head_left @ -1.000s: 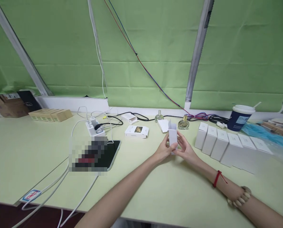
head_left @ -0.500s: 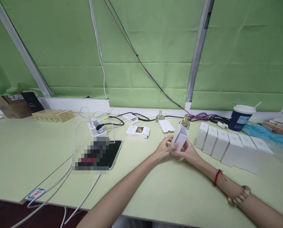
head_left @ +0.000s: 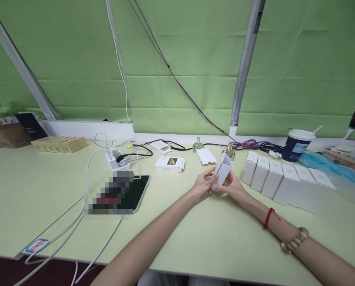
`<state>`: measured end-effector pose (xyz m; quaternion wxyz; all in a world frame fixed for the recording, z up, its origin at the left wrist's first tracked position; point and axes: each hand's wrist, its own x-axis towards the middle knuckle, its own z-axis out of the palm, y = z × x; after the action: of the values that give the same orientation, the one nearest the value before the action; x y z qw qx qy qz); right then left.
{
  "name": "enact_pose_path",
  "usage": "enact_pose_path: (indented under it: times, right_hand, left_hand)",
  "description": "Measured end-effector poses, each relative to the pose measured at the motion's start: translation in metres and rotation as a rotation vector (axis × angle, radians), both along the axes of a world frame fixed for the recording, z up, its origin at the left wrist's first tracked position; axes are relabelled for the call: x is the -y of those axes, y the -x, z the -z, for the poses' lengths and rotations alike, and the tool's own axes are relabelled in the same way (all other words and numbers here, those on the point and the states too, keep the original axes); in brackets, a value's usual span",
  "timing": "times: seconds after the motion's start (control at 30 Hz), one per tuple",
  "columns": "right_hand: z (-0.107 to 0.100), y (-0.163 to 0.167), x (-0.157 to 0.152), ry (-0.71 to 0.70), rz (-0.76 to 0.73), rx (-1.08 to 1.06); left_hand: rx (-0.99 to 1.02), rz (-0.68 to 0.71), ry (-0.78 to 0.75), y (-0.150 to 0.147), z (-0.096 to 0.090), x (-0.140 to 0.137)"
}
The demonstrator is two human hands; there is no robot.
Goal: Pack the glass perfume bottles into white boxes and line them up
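Between my two hands is a small white box (head_left: 222,173), tilted, with its upper end open. My left hand (head_left: 203,183) grips its left side, thumb on the front face. My right hand (head_left: 232,186) wraps around its right and lower side. Just behind the box stands a glass perfume bottle (head_left: 230,151) with a gold neck, and a second glass bottle (head_left: 198,144) stands further left. An opened white carton piece (head_left: 205,156) lies between them. A white box with a dark picture (head_left: 170,163) lies to the left of my hands.
A row of white boxes (head_left: 275,177) stands at the right, with a dark blue paper cup (head_left: 297,147) behind it. Left are a tablet (head_left: 138,192), a power strip (head_left: 114,159) and white cables. Kraft boxes (head_left: 60,144) sit far left. Black cables run along the back.
The whole view has shifted slightly. Both hands still hold the white box, with only a small change in its tilt and in the right thumb's place.
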<state>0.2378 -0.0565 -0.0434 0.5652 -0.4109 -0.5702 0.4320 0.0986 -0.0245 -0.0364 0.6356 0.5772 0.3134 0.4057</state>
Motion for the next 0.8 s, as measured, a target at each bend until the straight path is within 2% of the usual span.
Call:
enact_pose_path:
  times: [0.17,0.27,0.37,0.43,0.6,0.8]
  right_hand:
    - [0.000,-0.001,-0.002,-0.010,0.033,0.016]
    - [0.001,-0.001,-0.003,-0.017,0.045,-0.001]
    - [0.002,0.001,-0.002,0.009,0.100,-0.013]
    - [0.003,0.002,0.000,0.037,0.152,-0.008]
    - [0.003,0.003,0.001,0.045,0.207,-0.019]
    - [0.006,-0.005,-0.004,0.107,0.186,-0.087]
  left_hand:
    - [0.135,-0.036,0.122,-0.005,0.000,0.004]
    - [0.123,-0.026,0.177,-0.004,-0.003,0.005]
    - [0.097,-0.080,0.200,-0.003,-0.005,0.005]
    - [0.072,-0.117,0.175,-0.003,-0.004,0.005]
    - [0.038,-0.099,0.079,-0.001,0.000,0.000]
    - [-0.014,0.055,0.006,0.008,-0.011,-0.008]
